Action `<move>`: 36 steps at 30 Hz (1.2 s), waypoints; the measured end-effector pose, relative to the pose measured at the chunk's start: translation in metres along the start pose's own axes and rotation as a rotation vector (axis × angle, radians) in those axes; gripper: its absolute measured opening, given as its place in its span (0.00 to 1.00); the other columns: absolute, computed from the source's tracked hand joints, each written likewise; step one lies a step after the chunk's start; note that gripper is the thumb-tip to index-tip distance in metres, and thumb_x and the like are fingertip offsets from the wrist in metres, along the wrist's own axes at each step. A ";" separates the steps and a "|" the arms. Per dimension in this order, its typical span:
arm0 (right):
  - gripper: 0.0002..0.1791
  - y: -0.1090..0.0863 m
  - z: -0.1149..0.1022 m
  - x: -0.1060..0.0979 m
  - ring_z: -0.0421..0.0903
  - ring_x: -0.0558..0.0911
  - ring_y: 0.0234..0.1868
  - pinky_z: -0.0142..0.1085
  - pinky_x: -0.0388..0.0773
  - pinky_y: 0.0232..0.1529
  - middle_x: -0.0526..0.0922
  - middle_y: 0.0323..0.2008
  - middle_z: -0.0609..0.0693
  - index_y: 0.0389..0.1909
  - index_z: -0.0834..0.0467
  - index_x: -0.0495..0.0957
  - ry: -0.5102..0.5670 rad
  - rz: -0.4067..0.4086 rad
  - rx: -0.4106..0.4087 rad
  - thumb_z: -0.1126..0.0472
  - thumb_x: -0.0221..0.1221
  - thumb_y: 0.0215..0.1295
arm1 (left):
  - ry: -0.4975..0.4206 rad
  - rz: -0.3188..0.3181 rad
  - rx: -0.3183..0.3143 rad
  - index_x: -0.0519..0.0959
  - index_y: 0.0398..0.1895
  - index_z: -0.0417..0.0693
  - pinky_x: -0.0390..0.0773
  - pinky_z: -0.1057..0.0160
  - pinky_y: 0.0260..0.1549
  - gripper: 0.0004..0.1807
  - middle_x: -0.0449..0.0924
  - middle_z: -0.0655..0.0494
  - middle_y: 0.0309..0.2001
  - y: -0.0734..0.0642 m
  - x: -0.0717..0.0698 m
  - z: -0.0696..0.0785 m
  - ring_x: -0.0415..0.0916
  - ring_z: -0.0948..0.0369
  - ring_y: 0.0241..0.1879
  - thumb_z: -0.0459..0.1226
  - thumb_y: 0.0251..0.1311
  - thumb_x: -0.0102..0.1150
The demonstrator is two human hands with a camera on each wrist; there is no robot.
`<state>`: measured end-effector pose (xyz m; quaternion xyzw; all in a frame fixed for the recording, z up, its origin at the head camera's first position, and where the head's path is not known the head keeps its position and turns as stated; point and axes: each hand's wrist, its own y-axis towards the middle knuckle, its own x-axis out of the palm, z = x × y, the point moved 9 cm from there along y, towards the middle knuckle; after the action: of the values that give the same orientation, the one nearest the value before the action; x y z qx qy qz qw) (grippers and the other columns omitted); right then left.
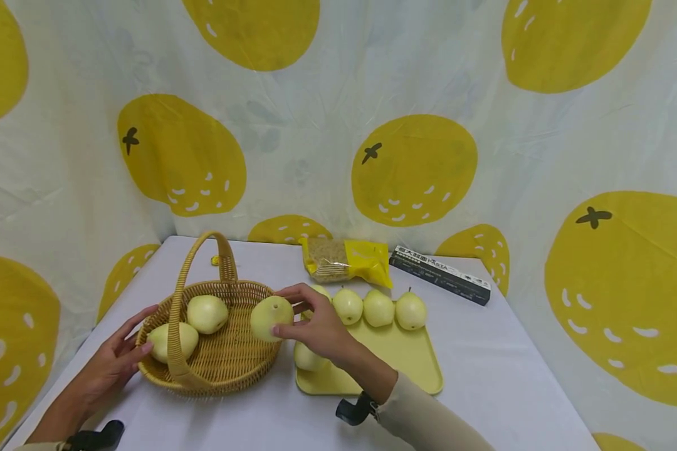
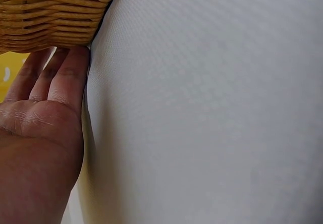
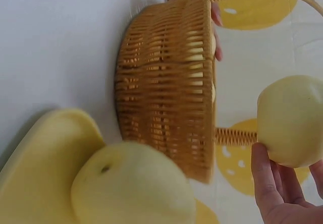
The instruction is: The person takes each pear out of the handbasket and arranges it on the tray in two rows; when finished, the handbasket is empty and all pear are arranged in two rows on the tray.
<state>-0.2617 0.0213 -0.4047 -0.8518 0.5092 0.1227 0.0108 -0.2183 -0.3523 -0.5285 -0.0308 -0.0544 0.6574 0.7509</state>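
Backdrop (image 1: 310,125): one hanging cloth, off-white, printed with large yellow fruit shapes.
Desk (image 1: 496,376): one, under a smooth white cover.
Basket (image 1: 231,357): one, woven wicker, oval, with a single arched handle; contains two pears (image 1: 207,314), both toward its left side, one beside the handle's near foot.
Tray (image 1: 383,357): one, pale yellow, smooth, with rounded corners and a raised rim; bears five pears (image 1: 378,307) in view, four in a row along the far edge, one at the near left; the right arm and hand cover part of it.
Carton (image 1: 440,275): one, long and narrow, black and white, lettered "PASTA", lying behind the tray on the right.
Bag (image 1: 344,260): one, glossy yellow plastic with a clear panel, tan contents, lying behind the row of pears.
Left hand (image 1: 110,363): holds the basket's left side, thumb tip over the rim, fingers against the outer weave.
Right hand (image 1: 318,326): pinches one pear between thumb and fingers.
Held pear (image 1: 267,319): one, pale green-yellow, round, smooth, above the basket's right side.
Pears, total visible: eight.
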 end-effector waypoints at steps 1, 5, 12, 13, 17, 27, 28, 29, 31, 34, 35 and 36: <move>0.30 -0.001 0.001 -0.004 0.51 0.81 0.54 0.39 0.85 0.51 0.83 0.59 0.47 0.63 0.43 0.81 0.003 0.003 0.002 0.58 0.77 0.59 | 0.007 0.003 -0.003 0.47 0.88 0.71 0.84 0.69 0.52 0.44 0.71 0.87 0.60 0.000 0.000 0.000 0.76 0.83 0.58 0.32 0.80 0.54; 0.31 -0.006 0.007 -0.018 0.53 0.81 0.55 0.43 0.84 0.51 0.82 0.61 0.48 0.65 0.45 0.80 -0.002 0.024 0.021 0.58 0.77 0.60 | 0.028 0.012 -0.011 0.47 0.88 0.71 0.84 0.69 0.51 0.44 0.71 0.88 0.59 0.000 -0.002 0.000 0.76 0.83 0.57 0.33 0.79 0.55; 0.31 -0.013 0.018 -0.038 0.55 0.80 0.55 0.43 0.82 0.51 0.81 0.63 0.51 0.65 0.45 0.80 -0.027 0.054 0.038 0.57 0.76 0.61 | 0.013 0.000 -0.006 0.47 0.88 0.71 0.84 0.69 0.51 0.44 0.73 0.89 0.59 0.000 -0.001 0.000 0.77 0.82 0.57 0.32 0.80 0.54; 0.30 -0.014 0.018 -0.041 0.55 0.80 0.55 0.43 0.81 0.52 0.81 0.63 0.51 0.65 0.45 0.80 -0.029 0.059 0.035 0.58 0.76 0.61 | 0.014 0.001 -0.005 0.47 0.88 0.71 0.84 0.69 0.50 0.44 0.73 0.89 0.59 0.000 0.000 0.000 0.77 0.82 0.57 0.32 0.80 0.54; 0.30 -0.019 0.019 -0.053 0.55 0.80 0.55 0.44 0.80 0.52 0.81 0.64 0.51 0.65 0.45 0.80 -0.042 0.080 0.039 0.58 0.76 0.61 | 0.021 -0.001 0.002 0.47 0.88 0.70 0.84 0.69 0.50 0.43 0.73 0.89 0.59 0.000 0.000 0.001 0.77 0.82 0.57 0.32 0.80 0.54; 0.29 -0.035 0.032 -0.078 0.54 0.80 0.53 0.43 0.79 0.51 0.83 0.62 0.52 0.63 0.45 0.81 -0.089 0.136 0.110 0.56 0.77 0.60 | 0.017 0.004 -0.033 0.47 0.88 0.73 0.84 0.69 0.52 0.43 0.67 0.82 0.62 0.001 0.001 -0.001 0.77 0.82 0.57 0.34 0.80 0.54; 0.29 -0.037 0.033 -0.080 0.54 0.81 0.53 0.42 0.79 0.50 0.84 0.62 0.52 0.63 0.45 0.81 -0.091 0.139 0.115 0.56 0.77 0.60 | 0.019 0.007 -0.039 0.47 0.87 0.73 0.84 0.69 0.52 0.43 0.67 0.82 0.62 0.001 0.001 -0.001 0.77 0.82 0.57 0.34 0.80 0.54; 0.29 -0.038 0.035 -0.082 0.54 0.81 0.53 0.43 0.79 0.50 0.84 0.61 0.52 0.63 0.45 0.81 -0.089 0.141 0.118 0.57 0.77 0.60 | 0.022 0.009 -0.044 0.47 0.87 0.73 0.84 0.69 0.52 0.43 0.67 0.81 0.63 0.001 0.000 -0.002 0.77 0.82 0.57 0.34 0.80 0.54; 0.29 -0.042 0.037 -0.087 0.54 0.81 0.53 0.42 0.79 0.50 0.84 0.61 0.52 0.62 0.45 0.81 -0.087 0.149 0.124 0.57 0.77 0.60 | 0.032 0.013 -0.054 0.46 0.87 0.74 0.83 0.70 0.52 0.43 0.66 0.78 0.66 0.001 0.000 -0.003 0.76 0.83 0.57 0.35 0.80 0.55; 0.29 -0.046 0.042 -0.095 0.55 0.80 0.55 0.43 0.79 0.51 0.83 0.62 0.50 0.62 0.44 0.82 -0.088 0.160 0.140 0.57 0.77 0.60 | 0.052 0.026 -0.070 0.47 0.87 0.75 0.83 0.71 0.52 0.43 0.62 0.68 0.74 0.001 -0.002 -0.004 0.75 0.84 0.57 0.36 0.80 0.56; 0.29 -0.048 0.043 -0.097 0.56 0.79 0.55 0.43 0.79 0.51 0.83 0.62 0.50 0.62 0.44 0.82 -0.092 0.166 0.149 0.57 0.77 0.60 | 0.060 0.031 -0.075 0.47 0.87 0.75 0.83 0.71 0.52 0.43 0.60 0.63 0.76 0.001 -0.002 -0.004 0.75 0.85 0.56 0.36 0.80 0.56; 0.29 -0.049 0.045 -0.100 0.55 0.79 0.56 0.43 0.78 0.52 0.82 0.63 0.49 0.63 0.44 0.82 -0.099 0.173 0.159 0.56 0.77 0.60 | 0.070 0.035 -0.079 0.47 0.87 0.76 0.83 0.71 0.52 0.43 0.58 0.60 0.78 0.001 -0.003 -0.004 0.75 0.85 0.56 0.37 0.80 0.56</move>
<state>-0.2727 0.1381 -0.4315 -0.7942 0.5875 0.1242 0.0929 -0.2196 -0.3548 -0.5330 -0.0841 -0.0536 0.6665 0.7388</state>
